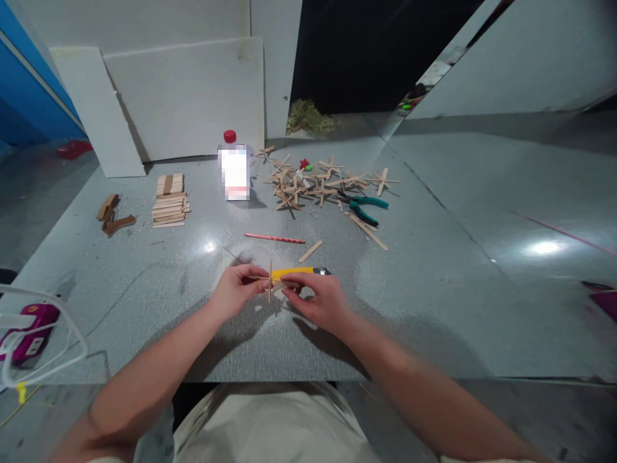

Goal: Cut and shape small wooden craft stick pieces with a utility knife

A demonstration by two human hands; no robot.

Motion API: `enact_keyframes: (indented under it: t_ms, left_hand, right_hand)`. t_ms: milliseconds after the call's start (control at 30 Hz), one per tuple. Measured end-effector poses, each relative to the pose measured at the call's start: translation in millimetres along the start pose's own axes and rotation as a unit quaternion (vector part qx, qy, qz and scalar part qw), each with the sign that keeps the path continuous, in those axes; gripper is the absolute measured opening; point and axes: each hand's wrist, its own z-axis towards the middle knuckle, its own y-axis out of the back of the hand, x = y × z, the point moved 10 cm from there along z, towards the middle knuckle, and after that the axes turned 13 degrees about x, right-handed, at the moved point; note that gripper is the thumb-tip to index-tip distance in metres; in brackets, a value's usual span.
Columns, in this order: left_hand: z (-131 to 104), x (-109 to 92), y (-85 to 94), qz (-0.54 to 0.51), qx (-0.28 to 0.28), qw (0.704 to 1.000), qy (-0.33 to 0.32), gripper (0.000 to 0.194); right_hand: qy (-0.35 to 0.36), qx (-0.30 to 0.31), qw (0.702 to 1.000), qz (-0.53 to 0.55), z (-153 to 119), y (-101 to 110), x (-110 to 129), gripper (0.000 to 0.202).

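Note:
Both my hands meet over the near part of the table, pinching crossed wooden craft sticks [270,289] between them. My left hand [237,290] grips the left end of the piece, its fingers closed. At the right end, my right hand [318,297] has thumb and fingers closed on a stick. One stick stands across the others, pointing away from me. Just behind my hands lies a yellow utility knife [294,272], partly hidden by my right hand. Beyond it are a loose craft stick [310,251] and a red pencil [274,238].
Joined stick pieces [299,186] lie heaped at the back beside teal-handled pliers [364,209]. Left of them stands a red-capped bottle [234,170]. Stacked craft sticks [170,209] and brown strips [113,215] lie further left. A white cable [80,321] hangs by a purple power strip [36,331].

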Motion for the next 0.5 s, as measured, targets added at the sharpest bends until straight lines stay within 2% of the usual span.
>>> enact_keyframes:
  t_ms: [200,500]
  left_hand:
    - [-0.4,-1.6,4.5,0.017,-0.009,1.000,-0.002,0.035]
    - [-1.7,-7.4,2.0,0.029,-0.011,0.999,-0.011,0.034]
  right_hand:
    - [-0.004,0.006,1.000,-0.002,1.2,1.1,-1.0,0.018]
    - [-0.016,0.022,1.000,-0.006,2.5,-0.4,-3.0,0.018]
